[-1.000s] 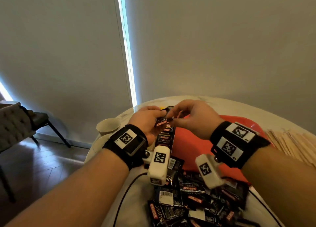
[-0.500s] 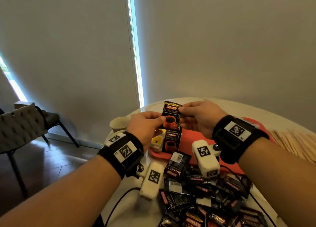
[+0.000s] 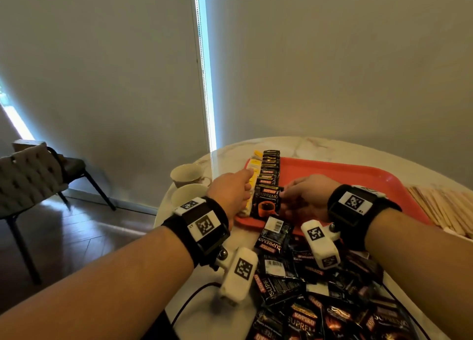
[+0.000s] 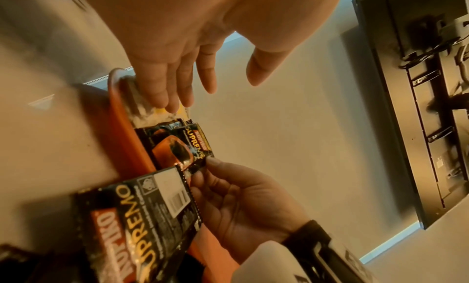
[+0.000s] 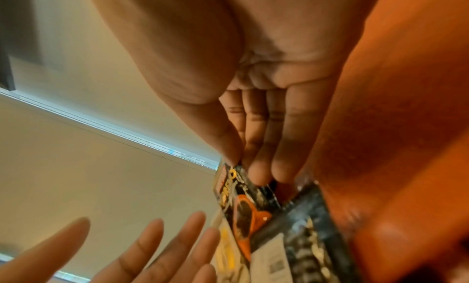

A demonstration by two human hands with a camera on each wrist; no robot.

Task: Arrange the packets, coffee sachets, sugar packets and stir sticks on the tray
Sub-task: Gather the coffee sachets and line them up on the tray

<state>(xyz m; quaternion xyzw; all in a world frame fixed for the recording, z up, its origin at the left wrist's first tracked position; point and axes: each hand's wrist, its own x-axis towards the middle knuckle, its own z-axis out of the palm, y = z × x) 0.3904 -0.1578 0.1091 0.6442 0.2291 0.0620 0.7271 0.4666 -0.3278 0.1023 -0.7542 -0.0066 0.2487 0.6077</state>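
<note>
Head view: your right hand (image 3: 303, 201) pinches a coffee sachet (image 3: 266, 204) upright on the red tray (image 3: 340, 176); your left hand (image 3: 230, 191), fingers straight, holds nothing beside the yellow packets (image 3: 256, 170).

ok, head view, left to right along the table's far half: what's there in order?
Two cream ceramic cups → column of yellow sugar packets → column of black Kopiko coffee sachets → bare floor of the red plastic tray → pile of pale wooden stir sticks.
</note>
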